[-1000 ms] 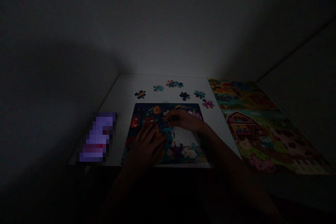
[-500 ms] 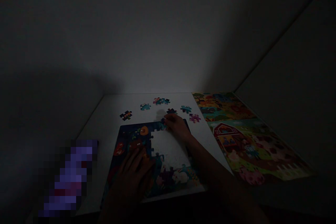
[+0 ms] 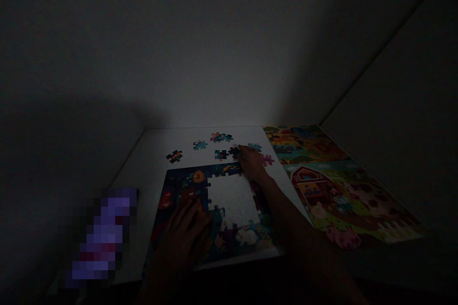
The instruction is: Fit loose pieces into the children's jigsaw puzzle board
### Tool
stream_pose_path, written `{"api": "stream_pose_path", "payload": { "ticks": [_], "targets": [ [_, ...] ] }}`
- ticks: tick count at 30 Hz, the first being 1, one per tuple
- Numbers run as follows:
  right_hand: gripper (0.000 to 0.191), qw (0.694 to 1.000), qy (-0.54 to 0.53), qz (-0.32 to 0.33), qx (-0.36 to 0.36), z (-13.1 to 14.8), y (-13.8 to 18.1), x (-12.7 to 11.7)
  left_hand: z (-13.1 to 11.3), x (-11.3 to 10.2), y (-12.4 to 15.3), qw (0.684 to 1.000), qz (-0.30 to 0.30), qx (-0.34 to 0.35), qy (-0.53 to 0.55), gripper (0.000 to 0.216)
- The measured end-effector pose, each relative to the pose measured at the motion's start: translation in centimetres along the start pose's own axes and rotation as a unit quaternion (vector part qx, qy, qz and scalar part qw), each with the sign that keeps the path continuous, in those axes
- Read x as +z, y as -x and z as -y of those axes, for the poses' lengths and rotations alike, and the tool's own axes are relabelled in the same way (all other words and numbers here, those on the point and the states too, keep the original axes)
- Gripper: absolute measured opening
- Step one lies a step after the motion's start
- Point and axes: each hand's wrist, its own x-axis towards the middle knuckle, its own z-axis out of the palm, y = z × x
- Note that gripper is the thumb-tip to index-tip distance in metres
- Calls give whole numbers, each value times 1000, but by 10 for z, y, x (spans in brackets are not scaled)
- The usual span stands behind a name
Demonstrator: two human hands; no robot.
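A dark, partly filled jigsaw board (image 3: 186, 183) lies on the white table (image 3: 150, 162), with a bare white gap (image 3: 232, 198) in its middle. My left hand (image 3: 182, 238) rests flat on the board's lower left, fingers stretched out and holding nothing. My right hand (image 3: 251, 161) reaches past the board's far edge, its fingers curled onto a dark loose piece (image 3: 234, 151). Another dark piece (image 3: 221, 154) lies just left of it. The light is very dim, so the grip is hard to see.
Several more loose pieces (image 3: 222, 137) are scattered along the far side of the table by the wall. A finished farm puzzle (image 3: 332, 186) lies on the right. A blurred purple object (image 3: 103, 233) sits at the table's near left edge.
My right hand has moved from the board's middle, past its top edge, to the loose pieces. A dark piece now lies on the table beyond the board. The left hand stayed flat.
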Motion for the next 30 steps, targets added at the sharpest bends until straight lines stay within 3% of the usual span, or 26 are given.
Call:
{"api": "stream_pose_path", "payload": {
  "ticks": [6, 10, 17, 19, 22, 24, 26, 30],
  "targets": [
    [46, 1000, 19, 6, -4, -6, -6, 1, -2, -1, -1, 1000, 12, -20, 16, 32],
    [54, 999, -36, 12, 25, -13, -11, -2, -6, -3, -3, 999, 13, -30, 31, 30],
    [23, 982, -183, 46, -12, 0, -4, -14, -9, -7, -5, 999, 20, -36, 31, 29],
    [23, 962, -250, 100, -39, 11, 3, -21, -10, -7, -6, 999, 19, -39, 32, 28],
    [28, 899, -349, 253, -75, 28, 18, -26, -12, -9, -7, 998, 19, -43, 39, 27],
    [32, 866, -358, 336, -89, 40, 27, -26, -13, -11, -8, 998, 25, -45, 42, 27],
    [29, 858, -327, 381, -106, 48, 34, -24, -14, -12, -8, 997, 33, -49, 44, 27],
    [27, 864, -298, 387, -121, 55, 39, -15, -14, -12, -7, 996, 46, -58, 45, 28]
  ]
}}
